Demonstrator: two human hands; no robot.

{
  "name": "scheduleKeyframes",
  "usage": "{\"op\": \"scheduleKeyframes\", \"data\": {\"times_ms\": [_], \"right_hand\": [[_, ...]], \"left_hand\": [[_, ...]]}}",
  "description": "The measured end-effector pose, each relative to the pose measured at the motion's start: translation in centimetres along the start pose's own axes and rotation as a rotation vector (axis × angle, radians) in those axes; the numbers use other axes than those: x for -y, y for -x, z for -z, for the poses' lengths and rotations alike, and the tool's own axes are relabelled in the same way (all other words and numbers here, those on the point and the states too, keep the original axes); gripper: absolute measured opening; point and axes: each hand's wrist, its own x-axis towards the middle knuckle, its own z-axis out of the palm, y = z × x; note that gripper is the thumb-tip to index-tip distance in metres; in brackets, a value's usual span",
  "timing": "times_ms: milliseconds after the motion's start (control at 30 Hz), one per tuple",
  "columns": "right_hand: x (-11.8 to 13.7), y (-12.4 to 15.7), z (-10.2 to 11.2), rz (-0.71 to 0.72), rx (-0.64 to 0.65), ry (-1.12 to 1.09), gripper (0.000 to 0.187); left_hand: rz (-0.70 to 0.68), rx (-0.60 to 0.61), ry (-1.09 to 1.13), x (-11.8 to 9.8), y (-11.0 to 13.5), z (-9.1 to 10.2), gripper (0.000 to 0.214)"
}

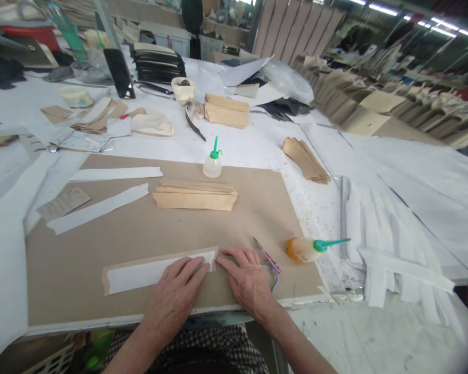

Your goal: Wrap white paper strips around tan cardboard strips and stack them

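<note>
A white strip [136, 277] lies on a slightly larger tan piece [106, 283] near the front of the brown board [101, 311]. My left hand [177, 288] rests flat on the strip's right part, fingers stretched out. Just past the right end of the tan piece, my right hand [247, 278] lies palm down on the board, its fingers extended and the index fingertip at the piece's edge. Beside that hand are a pink-handled pointed tool [271, 259] and a blue-grey cord [275, 282]. A stack of tan strips [195, 200] sits farther back on the board.
A bottle with amber contents [302, 250] lies on its side at right, its green nozzle pointing right. Another green-nozzled bottle [212, 166] stands upright behind the tan stack. White strips [393, 244] hang over the right table edge. A phone [119, 74] leans upright at back left.
</note>
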Motion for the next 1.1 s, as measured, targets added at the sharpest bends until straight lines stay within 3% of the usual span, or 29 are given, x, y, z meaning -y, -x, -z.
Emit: {"op": "scheduleKeyframes", "data": {"times_ms": [167, 300, 467, 1100], "right_hand": [[0.1, -0.8, -0.1, -0.023, 0.062, 0.076, 0.044], [0.0, -0.8, -0.3, 0.020, 0.002, -0.078, 0.036], [-0.3, -0.1, -0.3, 0.024, -0.044, -0.203, 0.042], [0.0, -0.3, -0.2, 0.107, -0.048, -0.143, 0.042]], "left_hand": [[0.025, -0.012, 0.010, -0.1, -0.1, 0.0, 0.037], [0.027, -0.021, 0.016, 0.0, 0.0, 0.0, 0.035], [-0.004, 0.000, 0.004, -0.1, -0.1, 0.2, 0.039], [-0.017, -0.025, 0.017, -0.4, -0.4, 0.7, 0.038]]}}
